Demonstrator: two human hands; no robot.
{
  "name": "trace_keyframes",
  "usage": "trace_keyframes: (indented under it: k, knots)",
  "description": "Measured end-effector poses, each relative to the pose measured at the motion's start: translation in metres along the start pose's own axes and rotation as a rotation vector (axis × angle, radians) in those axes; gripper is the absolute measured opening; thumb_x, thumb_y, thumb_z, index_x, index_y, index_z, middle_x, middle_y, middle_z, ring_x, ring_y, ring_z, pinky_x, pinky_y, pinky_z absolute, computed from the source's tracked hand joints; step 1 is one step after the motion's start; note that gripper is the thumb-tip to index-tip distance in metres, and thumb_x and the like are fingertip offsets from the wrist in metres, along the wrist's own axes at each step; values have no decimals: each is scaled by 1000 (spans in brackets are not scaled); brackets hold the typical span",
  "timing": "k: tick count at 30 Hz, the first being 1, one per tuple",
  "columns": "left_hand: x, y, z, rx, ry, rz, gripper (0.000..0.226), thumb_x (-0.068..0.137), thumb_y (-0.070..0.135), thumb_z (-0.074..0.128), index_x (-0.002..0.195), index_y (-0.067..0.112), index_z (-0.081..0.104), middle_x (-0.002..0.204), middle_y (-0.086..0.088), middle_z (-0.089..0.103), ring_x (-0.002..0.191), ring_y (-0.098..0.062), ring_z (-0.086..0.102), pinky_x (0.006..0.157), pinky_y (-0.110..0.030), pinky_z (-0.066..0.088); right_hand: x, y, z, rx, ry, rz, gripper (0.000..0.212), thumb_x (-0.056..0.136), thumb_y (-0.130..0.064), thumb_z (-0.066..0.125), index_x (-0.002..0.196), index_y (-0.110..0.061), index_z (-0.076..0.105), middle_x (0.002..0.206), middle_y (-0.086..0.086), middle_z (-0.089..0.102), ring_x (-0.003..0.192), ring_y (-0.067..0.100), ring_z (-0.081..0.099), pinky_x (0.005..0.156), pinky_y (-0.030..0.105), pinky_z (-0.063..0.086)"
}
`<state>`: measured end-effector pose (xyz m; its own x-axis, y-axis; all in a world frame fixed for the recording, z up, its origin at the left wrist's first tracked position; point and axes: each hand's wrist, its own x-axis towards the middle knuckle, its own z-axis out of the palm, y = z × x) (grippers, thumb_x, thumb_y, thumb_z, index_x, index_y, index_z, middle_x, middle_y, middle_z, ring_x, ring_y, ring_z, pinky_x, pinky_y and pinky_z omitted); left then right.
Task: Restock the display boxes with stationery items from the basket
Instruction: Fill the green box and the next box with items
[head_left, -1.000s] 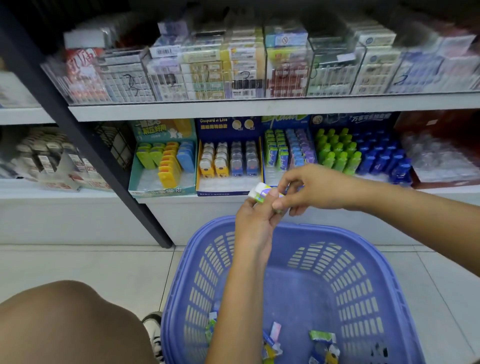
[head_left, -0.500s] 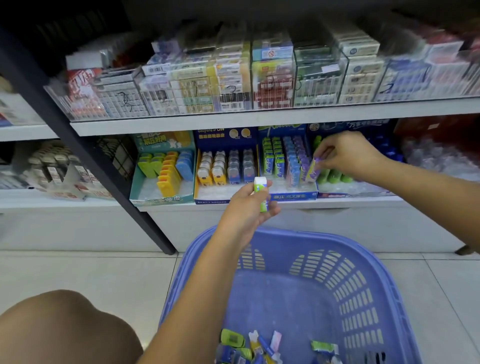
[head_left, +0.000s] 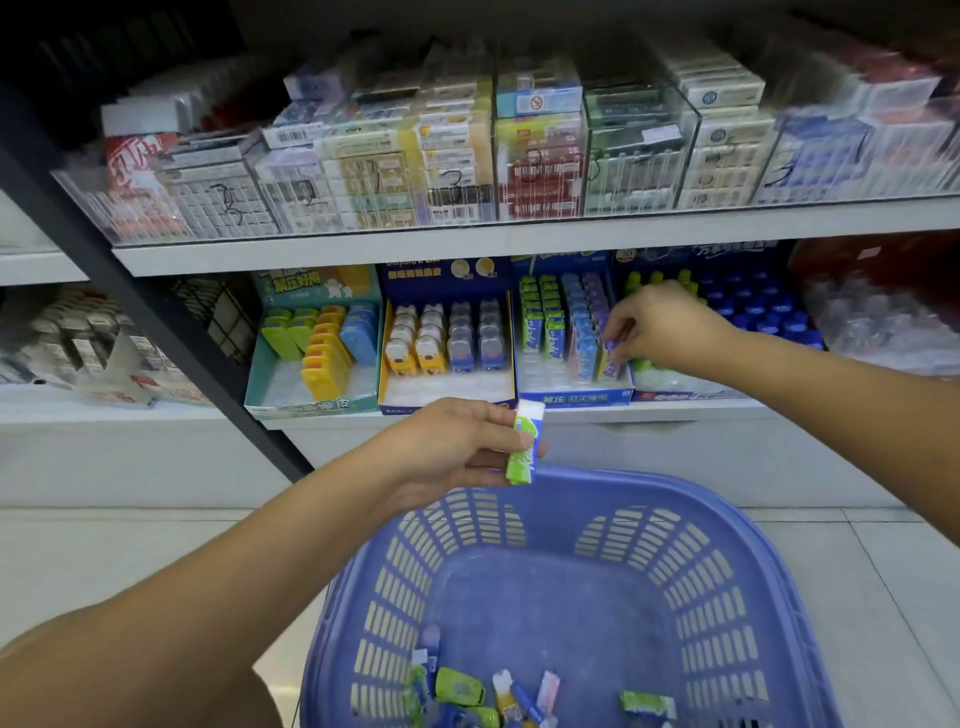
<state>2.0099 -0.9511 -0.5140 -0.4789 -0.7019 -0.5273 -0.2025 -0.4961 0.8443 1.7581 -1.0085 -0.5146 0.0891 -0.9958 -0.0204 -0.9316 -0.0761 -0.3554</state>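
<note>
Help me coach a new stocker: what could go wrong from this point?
1. The right hand pinches a purple eraser into the front of the blue display box; a nudge could tip the upright erasers beside it.
2. The left hand holds a green eraser above the far rim of the basket; if dropped, it may land on the floor.

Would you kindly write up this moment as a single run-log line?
step: restocking | left hand: holds green eraser near basket rim | right hand: pinches purple eraser in blue display box
</note>
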Motion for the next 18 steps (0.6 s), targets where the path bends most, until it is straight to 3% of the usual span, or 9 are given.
trace_keyframes:
  k: [5,8,10,12,14,16,18]
  knots:
    - [4,8,-7,-209,17,-17,6,89,4,58,87,9,61,77,-8,70,67,-16,69,70,-28,58,2,1,6,41,15,37,23,71,-7,79,92,-2,73,91,12,72,85,22,67,76,24,50]
    - [11,7,-11,-292,36,-59,4,88,5,59,88,6,63,74,-9,71,66,-16,70,66,-25,59,0,-5,2,-137,40,-9,26,73,-15,78,98,-9,71,101,10,65,90,23,61,75,26,46]
    - [17,8,-12,-366,48,-65,6,88,2,58,89,2,63,75,-12,72,67,-17,71,67,-24,59,-4,-17,-1,-201,118,-85,35,71,-22,80,101,-15,65,97,4,55,88,21,55,70,24,42]
    - [24,11,-13,-489,56,-42,8,89,-2,55,91,-4,62,79,-17,71,71,-20,71,68,-26,59,-10,-36,-4,-41,81,-197,45,66,-27,84,102,-21,58,85,-7,50,75,11,54,61,10,37]
    - [31,15,-13,-616,39,-21,10,90,-2,53,94,-7,61,80,-19,71,69,-21,71,66,-26,60,-19,-57,-6,160,-26,-323,47,67,-25,83,104,-28,54,91,-12,52,69,4,58,62,8,44]
    - [36,19,-13,-675,6,-11,13,90,1,54,97,-7,62,82,-17,70,66,-18,71,63,-23,59,-27,-69,-6,228,-35,-411,41,73,-22,79,107,-29,57,99,-11,55,77,3,61,71,13,50]
    - [40,22,-13,-682,-8,-1,15,91,5,56,100,-5,63,82,-14,69,63,-14,69,59,-21,58,-28,-73,-6,226,48,-467,26,76,-19,76,101,-19,68,94,-6,61,79,4,61,75,25,54]
